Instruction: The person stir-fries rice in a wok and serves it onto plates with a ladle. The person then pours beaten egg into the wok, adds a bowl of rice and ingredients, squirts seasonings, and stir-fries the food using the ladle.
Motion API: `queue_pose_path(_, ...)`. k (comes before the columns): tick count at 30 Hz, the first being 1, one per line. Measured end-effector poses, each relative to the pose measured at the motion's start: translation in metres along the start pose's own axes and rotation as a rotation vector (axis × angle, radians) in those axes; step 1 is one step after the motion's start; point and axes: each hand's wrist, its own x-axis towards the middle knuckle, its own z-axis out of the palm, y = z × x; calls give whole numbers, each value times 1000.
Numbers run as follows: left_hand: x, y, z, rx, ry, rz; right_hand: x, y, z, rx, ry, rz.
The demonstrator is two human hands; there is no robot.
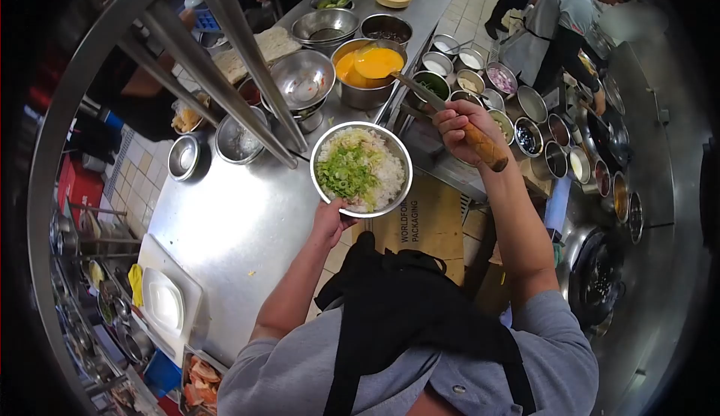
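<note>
My left hand (332, 222) grips the near rim of a metal bowl (406, 184) and holds it up in front of me. White rice (391, 165) fills the bowl, with chopped green onion (346, 172) over its left side. My right hand (459, 133) is closed round the wooden handle of a ladle (484, 145). Its metal shaft reaches up and left to a deep metal pot (367, 100). The ladle's head is at the pot, full of orange-yellow liquid (377, 62) that looks like beaten egg.
Metal bowls (303, 79) crowd the steel table (217, 228) beyond my left hand. Several ingredient containers (501, 79) line the right side, near a wok (598, 273). A co-worker (561, 19) bends over the far right counter. Steel shelf posts (240, 41) cross the upper left.
</note>
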Motion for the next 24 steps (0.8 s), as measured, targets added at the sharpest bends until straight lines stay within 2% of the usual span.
queue_pose_path(10, 38, 7, -1, -50, -12, 8, -3, 15, -12, 31, -16, -87)
queue_pose_path(14, 53, 12, 6, -13, -48, 13, -10, 26, -16, 172, -161, -43)
queue_pose_path(21, 96, 4, 38, 63, -54, 30, -95, 72, -23, 348, -346, -82)
queue_pose_path(24, 105, -12, 62, 86, -95, 14, -148, 93, -49, 319, -331, -156)
